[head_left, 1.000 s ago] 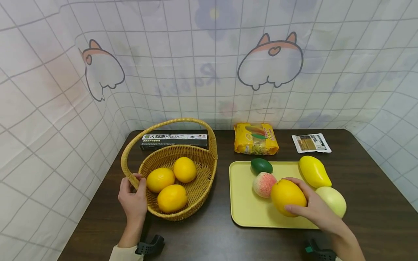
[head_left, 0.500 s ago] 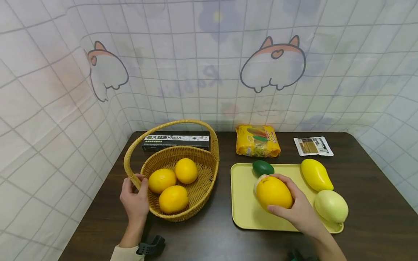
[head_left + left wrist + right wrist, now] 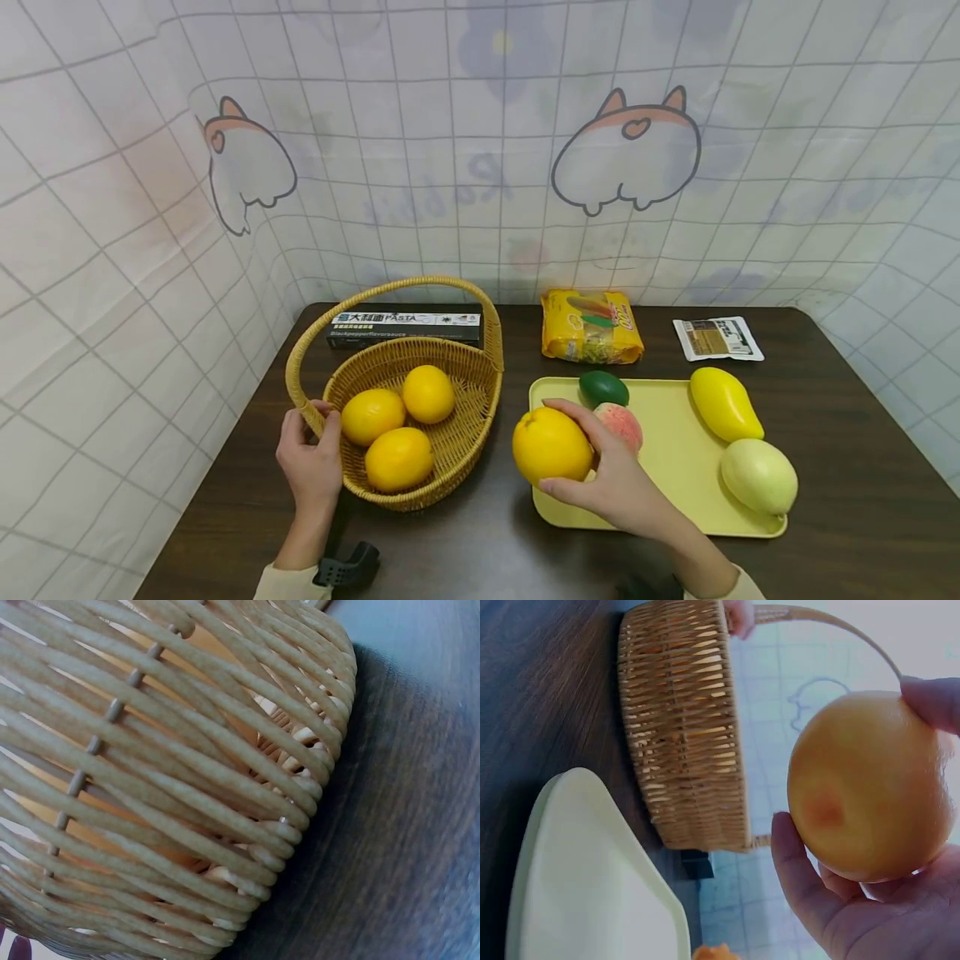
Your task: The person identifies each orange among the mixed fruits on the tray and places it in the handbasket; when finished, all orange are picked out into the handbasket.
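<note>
My left hand (image 3: 309, 457) grips the lower left end of the handle (image 3: 294, 367) of a wicker basket (image 3: 420, 499). Inside the basket lie three yellow-orange oranges (image 3: 399, 459). My right hand (image 3: 618, 482) holds another orange (image 3: 552, 447) between thumb and fingers, above the left edge of a pale yellow tray (image 3: 678, 442). In the right wrist view that orange (image 3: 870, 787) is raised, with the basket's woven side (image 3: 682, 727) beyond it. The left wrist view is filled mostly by the basket's weave (image 3: 165, 772).
On the tray are a dark green oval fruit (image 3: 603, 388), a partly hidden peach (image 3: 621, 425), a yellow mango (image 3: 725, 404) and a pale green round fruit (image 3: 759, 477). Behind stand a pasta box (image 3: 405, 328), a yellow food packet (image 3: 591, 327) and a white sachet (image 3: 718, 338).
My right hand has carried the orange leftward across the tray, from beside the pale green fruit past the peach to the tray's left edge. The left hand stays at the basket handle.
</note>
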Available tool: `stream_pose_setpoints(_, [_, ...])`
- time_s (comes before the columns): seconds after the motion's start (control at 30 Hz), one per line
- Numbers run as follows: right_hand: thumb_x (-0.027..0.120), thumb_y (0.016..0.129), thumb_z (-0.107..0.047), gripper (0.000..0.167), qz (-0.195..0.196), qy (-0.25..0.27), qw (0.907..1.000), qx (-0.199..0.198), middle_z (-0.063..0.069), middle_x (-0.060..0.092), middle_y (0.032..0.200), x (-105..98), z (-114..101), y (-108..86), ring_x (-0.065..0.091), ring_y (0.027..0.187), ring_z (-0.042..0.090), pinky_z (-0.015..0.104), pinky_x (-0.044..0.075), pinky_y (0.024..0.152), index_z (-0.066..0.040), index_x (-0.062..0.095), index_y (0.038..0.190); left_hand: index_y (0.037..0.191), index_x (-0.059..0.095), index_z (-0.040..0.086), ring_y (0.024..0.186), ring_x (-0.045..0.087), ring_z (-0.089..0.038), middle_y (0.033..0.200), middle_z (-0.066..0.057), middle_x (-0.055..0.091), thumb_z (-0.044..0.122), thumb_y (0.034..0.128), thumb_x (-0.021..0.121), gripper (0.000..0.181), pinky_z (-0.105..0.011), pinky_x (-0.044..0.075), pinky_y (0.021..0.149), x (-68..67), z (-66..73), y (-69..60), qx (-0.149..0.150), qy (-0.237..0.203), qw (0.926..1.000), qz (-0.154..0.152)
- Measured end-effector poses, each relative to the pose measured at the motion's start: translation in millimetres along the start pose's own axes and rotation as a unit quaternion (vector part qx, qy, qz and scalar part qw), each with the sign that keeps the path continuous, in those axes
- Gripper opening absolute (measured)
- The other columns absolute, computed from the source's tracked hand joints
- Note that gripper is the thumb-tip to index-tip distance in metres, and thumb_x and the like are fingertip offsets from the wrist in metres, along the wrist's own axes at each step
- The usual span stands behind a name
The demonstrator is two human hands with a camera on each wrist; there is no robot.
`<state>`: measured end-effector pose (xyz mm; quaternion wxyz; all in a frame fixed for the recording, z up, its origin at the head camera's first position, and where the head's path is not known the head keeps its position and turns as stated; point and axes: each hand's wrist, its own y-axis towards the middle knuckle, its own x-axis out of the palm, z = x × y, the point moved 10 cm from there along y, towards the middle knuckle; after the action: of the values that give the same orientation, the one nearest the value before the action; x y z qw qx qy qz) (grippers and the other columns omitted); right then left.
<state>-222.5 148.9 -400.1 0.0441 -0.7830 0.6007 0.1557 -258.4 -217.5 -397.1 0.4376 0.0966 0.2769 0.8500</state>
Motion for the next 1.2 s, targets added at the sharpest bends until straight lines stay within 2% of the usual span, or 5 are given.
stream_pose_setpoints(0.17, [0.086,0.074,-0.021,0.082,0.01,-0.009,0.9999,-0.009,0.003,0.049,0.139,9.5,-4.6,19.7,0.054,0.114,0.027,0.035,0.051,0.088,-0.02,0.04,0.142,0.096,0.063,-0.012,0.082,0.053,-0.002,0.091,-0.022,0.057,-0.007,0.0866,0.064,0.011,-0.016,0.042,0.074,0.4,0.6,-0.3,0.003,0.006,1.0,0.003])
stream_pose_setpoints(0.4, [0.082,0.078,-0.015,0.076,-0.005,0.048,0.9986,-0.022,0.005,0.05,0.135,24.4,-8.8,52.2,0.054,0.11,0.028,0.038,0.052,0.087,-0.018,0.038,0.141,0.098,0.066,-0.006,0.082,0.054,-0.006,0.091,-0.01,0.058,-0.002,0.0875,0.066,0.011,-0.017,0.042,0.073,1.5,-31.5,1.2,-0.007,0.013,0.9999,0.004])
stream_pose_setpoints(0.53, [0.081,0.079,-0.015,0.075,-0.025,0.047,0.9978,-0.04,0.006,0.048,0.135,36.6,-12.8,66.5,0.054,0.11,0.027,0.038,0.051,0.089,-0.017,0.039,0.141,0.098,0.068,-0.002,0.082,0.054,-0.008,0.091,-0.005,0.058,0.001,0.0877,0.067,0.011,-0.017,0.042,0.073,0.9,-36.6,1.5,-0.007,0.009,0.9999,0.005])
stream_pose_setpoints(0.87, [0.082,0.077,-0.027,0.074,-0.044,-0.03,0.9959,-0.074,-0.002,0.05,0.138,62.6,-15.3,85.9,0.056,0.108,0.018,0.039,0.048,0.092,-0.018,0.047,0.141,0.097,0.067,-0.005,0.08,0.054,-0.006,0.09,-0.005,0.057,-0.003,0.0868,0.067,0.011,-0.016,0.043,0.069,0.9,-33.4,2.1,-0.008,0.005,0.9999,0.004])
stream_pose_setpoints(1.2, [0.08,0.075,-0.041,0.078,-0.111,-0.136,0.9824,-0.064,-0.007,0.053,0.135,90.7,-17.4,100.4,0.055,0.105,0.012,0.034,0.047,0.089,-0.024,0.046,0.142,0.096,0.063,-0.013,0.079,0.053,-0.005,0.09,-0.02,0.055,-0.008,0.087,0.062,0.011,-0.016,0.042,0.07,2.2,1.6,-0.8,-0.005,-0.001,1.0,-0.003])
